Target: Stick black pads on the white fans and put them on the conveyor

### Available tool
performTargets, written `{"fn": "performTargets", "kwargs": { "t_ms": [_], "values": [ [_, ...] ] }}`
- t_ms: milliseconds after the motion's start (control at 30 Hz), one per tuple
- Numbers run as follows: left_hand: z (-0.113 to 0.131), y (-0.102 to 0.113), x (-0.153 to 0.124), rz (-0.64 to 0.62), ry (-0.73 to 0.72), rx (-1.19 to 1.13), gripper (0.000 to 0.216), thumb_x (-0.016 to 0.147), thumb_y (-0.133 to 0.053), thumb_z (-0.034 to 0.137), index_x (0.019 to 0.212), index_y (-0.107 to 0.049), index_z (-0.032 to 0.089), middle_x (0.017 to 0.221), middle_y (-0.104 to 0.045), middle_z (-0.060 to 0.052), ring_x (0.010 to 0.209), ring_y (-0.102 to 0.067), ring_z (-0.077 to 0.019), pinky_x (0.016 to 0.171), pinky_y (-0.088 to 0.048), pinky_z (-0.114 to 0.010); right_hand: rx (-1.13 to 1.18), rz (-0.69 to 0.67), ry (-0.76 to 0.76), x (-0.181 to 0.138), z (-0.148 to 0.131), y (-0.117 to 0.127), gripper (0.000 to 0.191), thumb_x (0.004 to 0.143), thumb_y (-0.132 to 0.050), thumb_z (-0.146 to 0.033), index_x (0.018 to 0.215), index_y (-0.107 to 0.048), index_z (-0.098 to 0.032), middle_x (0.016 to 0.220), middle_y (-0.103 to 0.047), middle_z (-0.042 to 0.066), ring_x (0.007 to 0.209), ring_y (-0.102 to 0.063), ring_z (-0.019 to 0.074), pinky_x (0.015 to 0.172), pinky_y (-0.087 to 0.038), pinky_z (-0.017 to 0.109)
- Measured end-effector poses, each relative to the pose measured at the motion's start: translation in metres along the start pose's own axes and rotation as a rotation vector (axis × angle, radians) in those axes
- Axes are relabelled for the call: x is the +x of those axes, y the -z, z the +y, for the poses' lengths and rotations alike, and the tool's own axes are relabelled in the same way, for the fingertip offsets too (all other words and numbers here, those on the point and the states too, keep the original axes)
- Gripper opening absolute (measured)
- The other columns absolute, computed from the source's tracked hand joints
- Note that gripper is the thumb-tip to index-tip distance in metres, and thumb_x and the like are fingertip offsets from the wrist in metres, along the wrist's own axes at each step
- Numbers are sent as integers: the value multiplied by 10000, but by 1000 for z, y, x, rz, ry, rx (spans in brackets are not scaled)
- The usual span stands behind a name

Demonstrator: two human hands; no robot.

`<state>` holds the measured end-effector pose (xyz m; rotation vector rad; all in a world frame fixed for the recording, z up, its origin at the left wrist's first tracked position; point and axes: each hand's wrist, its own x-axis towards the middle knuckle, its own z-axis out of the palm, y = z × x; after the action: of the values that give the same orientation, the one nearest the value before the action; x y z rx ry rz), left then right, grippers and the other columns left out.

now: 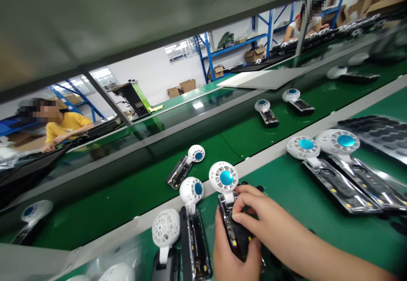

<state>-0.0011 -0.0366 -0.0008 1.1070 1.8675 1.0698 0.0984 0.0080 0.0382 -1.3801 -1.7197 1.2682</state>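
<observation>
My left hand (233, 255) grips the open black handle of a small hand fan (224, 179) with a white round head and a blue centre. My right hand (259, 219) comes in from the right, fingers curled and pinched on the upper part of the same handle. What the fingertips press is hidden. Another open fan (192, 213) lies just left of it on the green mat. A fan with a white mesh head (165, 230) lies further left.
Two open fans (321, 162) lie to the right, with a black parts tray (378, 134) behind them. Single fans ride the green conveyor belt (187, 166) (266, 111) (297, 100). Other people sit across the line at far left and far right.
</observation>
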Motion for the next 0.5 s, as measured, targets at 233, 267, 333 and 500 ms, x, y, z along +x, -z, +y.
{"fn": "performTargets", "kwargs": {
  "t_ms": [233,267,333,500],
  "values": [
    [-4,-2,2,-1,-26,-3,761,598,-520,322,1263,-345,-3,1251,-503,-208,1129,-492,-288,891,-381,-342,407,-29,-69,4,14,-7,298,722,-491,-153,993,-411,-251,1088,-520,44,959,-556,191,813,-443,339],
    [-8,-5,1,10,-53,16,750,606,-519,311,1264,-339,1,1252,-500,-210,1126,-496,-287,889,-386,-342,509,-83,-95,5,16,-7,398,725,-505,-173,1085,-353,-248,1097,-530,56,969,-561,195,822,-447,347],
    [-19,-12,-1,49,-154,63,707,639,-504,287,1264,-328,9,1262,-488,-214,1131,-491,-280,900,-383,-344,621,-195,-78,3,22,-7,475,751,-519,-222,1177,-310,-228,1166,-518,73,1082,-506,197,925,-384,356],
    [-6,6,-1,126,-596,320,536,768,-436,336,1210,-431,33,1169,-497,-215,1126,-415,-313,927,-331,-420,732,-172,34,0,26,-2,459,779,-528,-257,1206,-362,-224,1137,-570,43,1131,-471,193,969,-338,335]
  ]
}}
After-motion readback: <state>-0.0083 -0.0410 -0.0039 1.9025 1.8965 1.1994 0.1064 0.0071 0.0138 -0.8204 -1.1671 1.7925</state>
